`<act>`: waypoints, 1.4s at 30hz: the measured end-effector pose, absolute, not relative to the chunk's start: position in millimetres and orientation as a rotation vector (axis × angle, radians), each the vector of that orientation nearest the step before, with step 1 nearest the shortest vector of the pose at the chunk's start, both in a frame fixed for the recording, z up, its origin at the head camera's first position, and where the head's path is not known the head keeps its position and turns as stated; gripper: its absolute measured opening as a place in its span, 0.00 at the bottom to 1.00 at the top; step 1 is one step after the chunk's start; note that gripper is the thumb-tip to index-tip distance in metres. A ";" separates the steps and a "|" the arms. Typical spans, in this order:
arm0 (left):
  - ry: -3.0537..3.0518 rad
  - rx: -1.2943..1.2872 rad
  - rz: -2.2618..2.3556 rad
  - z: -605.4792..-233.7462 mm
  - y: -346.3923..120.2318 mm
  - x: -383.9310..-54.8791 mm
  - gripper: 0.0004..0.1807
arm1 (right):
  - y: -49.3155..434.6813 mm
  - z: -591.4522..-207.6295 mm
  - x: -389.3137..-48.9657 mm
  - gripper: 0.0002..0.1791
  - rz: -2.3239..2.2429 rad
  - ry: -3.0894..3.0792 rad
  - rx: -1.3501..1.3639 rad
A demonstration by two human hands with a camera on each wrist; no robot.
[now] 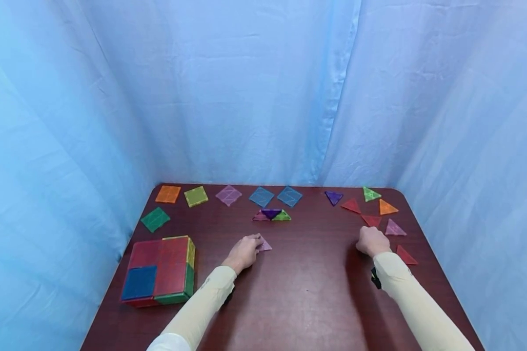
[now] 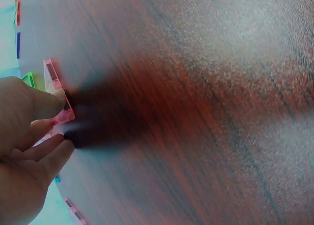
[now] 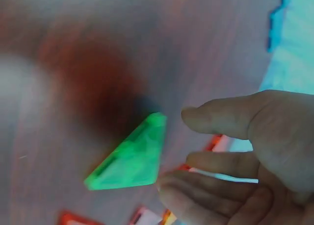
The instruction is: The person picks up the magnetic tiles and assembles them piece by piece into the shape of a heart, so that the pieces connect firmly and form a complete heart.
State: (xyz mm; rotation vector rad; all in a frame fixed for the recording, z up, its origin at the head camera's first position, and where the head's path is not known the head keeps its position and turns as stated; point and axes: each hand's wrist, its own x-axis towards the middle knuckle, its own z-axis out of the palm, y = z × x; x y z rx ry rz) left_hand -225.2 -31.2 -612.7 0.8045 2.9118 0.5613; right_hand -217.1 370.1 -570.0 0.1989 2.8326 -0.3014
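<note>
My left hand (image 1: 242,253) reaches over the middle of the table and pinches a pink triangular magnetic tile (image 1: 265,243) between thumb and fingers. The pink frame of that tile shows at the thumb in the left wrist view. Just beyond it lies a row of three triangular tiles: pink (image 1: 260,216), purple (image 1: 271,213) and green (image 1: 283,216). My right hand (image 1: 373,242) is low at the right side. In the right wrist view its thumb is apart from the fingers, and a green triangular tile (image 3: 132,159) has one corner right at a fingertip. From the head view the hand hides that tile.
Loose triangular tiles lie at the right, among them a red one (image 1: 406,255) and an orange one (image 1: 387,207). Square tiles, such as a yellow one (image 1: 196,196), line the back left. A block of stacked tiles (image 1: 171,263) stands at the left; curtains (image 1: 254,97) surround the table.
</note>
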 end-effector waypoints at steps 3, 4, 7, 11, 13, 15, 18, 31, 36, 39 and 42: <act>2.909 0.802 0.567 -613.0 -30.7 -224.4 0.15 | 373.7 -578.2 -203.3 0.07 -0.262 2.841 0.249; 2.911 0.802 0.565 -613.0 -30.4 -224.4 0.15 | 373.2 -581.8 -199.5 0.07 -0.249 2.851 0.263; 2.920 0.799 0.561 -613.0 -29.2 -224.6 0.15 | 368.9 -590.7 -192.4 0.10 -0.208 2.896 0.283; 2.925 0.785 0.556 -613.3 -28.1 -224.1 0.14 | 362.6 -596.4 -191.4 0.11 -0.175 2.917 0.293; 2.931 0.779 0.554 -613.7 -28.0 -223.6 0.14 | 359.2 -597.2 -193.6 0.12 -0.178 2.890 0.290; 2.935 0.775 0.555 -613.4 -28.1 -223.0 0.12 | 354.0 -597.6 -196.7 0.13 -0.178 2.859 0.264; 2.952 0.782 0.545 -613.3 -27.4 -222.7 0.09 | 341.5 -600.3 -200.4 0.16 -0.168 2.866 0.181; 2.921 0.734 0.443 -609.4 -21.6 -220.3 0.09 | 237.9 -605.9 -213.2 0.27 -0.235 2.904 -0.516; 2.923 0.727 0.435 -609.6 -22.2 -219.6 0.11 | 204.0 -607.1 -218.3 0.27 -0.269 2.904 -0.657; 2.925 0.725 0.427 -610.8 -21.6 -218.8 0.11 | 190.7 -609.2 -221.2 0.27 -0.259 2.924 -0.720; 2.942 0.731 0.398 -611.5 -20.5 -216.8 0.09 | 180.6 -608.0 -222.2 0.29 -0.256 2.909 -0.741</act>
